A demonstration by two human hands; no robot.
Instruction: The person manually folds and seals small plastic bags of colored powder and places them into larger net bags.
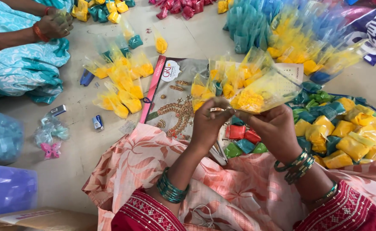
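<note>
Pinching yellow packet [256,96], catalogue [175,98] below — packets [346,132] beside

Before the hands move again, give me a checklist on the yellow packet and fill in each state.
1. Clear packet of yellow powder held up off the lap: ok.
2. Left hand pinching at the packet's neck: ok.
3. Right hand gripping under the packet: ok.
4. Neck sealed or tied: cannot tell, fingers hide it.
5. Powder spilled on the peach cloth: none seen, ok.
6. Another person's hand apart from the packet: ok.
</note>
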